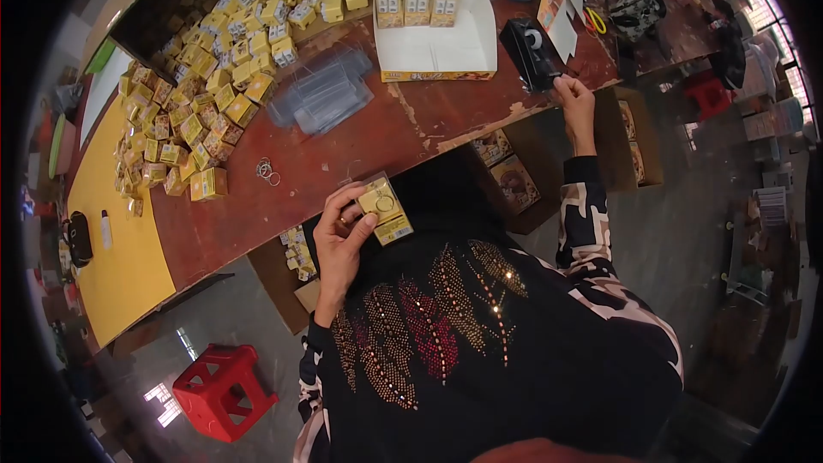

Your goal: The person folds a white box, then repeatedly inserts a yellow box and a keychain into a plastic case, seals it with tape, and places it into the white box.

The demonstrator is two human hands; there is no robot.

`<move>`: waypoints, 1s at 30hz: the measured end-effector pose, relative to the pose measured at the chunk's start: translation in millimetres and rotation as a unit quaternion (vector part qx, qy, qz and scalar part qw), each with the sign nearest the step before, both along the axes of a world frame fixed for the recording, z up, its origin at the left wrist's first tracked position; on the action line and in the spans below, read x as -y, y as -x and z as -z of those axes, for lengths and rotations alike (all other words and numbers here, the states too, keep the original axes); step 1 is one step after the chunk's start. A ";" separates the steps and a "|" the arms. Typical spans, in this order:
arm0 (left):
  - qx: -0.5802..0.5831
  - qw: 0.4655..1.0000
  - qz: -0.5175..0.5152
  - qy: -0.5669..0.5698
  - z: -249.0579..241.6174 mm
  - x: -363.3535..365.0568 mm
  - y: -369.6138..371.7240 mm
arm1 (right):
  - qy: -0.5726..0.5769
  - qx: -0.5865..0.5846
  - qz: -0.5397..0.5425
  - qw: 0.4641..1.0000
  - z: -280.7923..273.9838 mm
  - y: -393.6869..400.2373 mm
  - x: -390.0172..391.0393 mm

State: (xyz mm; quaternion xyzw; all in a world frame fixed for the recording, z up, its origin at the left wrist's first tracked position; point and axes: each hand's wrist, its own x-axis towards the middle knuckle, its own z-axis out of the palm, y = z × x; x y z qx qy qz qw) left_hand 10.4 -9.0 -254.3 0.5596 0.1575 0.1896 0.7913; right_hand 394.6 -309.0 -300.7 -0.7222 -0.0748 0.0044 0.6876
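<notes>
My left hand (345,231) grips a small yellow box in a clear plastic sleeve (387,213), with a metal ring showing on its face, just off the table's front edge. My right hand (574,101) is at the front of a black tape dispenser (530,56), its thumb and index finger pinched together; what lies between them is too small to make out. An open white display box (435,51) on the table holds a short row of small boxes (417,7). Flat clear plastic sleeves (324,94) lie left of it.
Many small yellow boxes (206,111) are heaped at the left of the red-brown table (377,137). Metal rings (267,172) lie near them. Yellow-handled scissors (595,21) are right of the dispenser. Cartons (536,206) stand below the edge; a red stool (225,392) is at lower left.
</notes>
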 end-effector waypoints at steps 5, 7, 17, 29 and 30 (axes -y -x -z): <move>0.010 0.999 -0.014 0.034 -14.1 -1.4 -8.3 | 0.050 0.119 0.043 0.991 23.5 -12.2 12.8; 0.020 0.999 -0.035 -0.007 -12.5 -3.7 -10.5 | 0.118 0.218 0.065 0.967 -23.1 19.0 -2.7; 0.026 0.921 -0.127 -0.367 -30.7 4.2 -27.0 | -0.149 -0.121 -0.369 0.909 -114.3 212.1 -140.8; 0.055 0.852 -0.166 -0.494 -26.7 8.4 -25.2 | -0.143 -0.184 -0.379 0.896 -97.3 234.9 -172.6; 0.055 0.852 -0.167 -0.494 -25.8 8.3 -24.6 | -0.142 -0.184 -0.380 0.895 -99.0 234.4 -172.5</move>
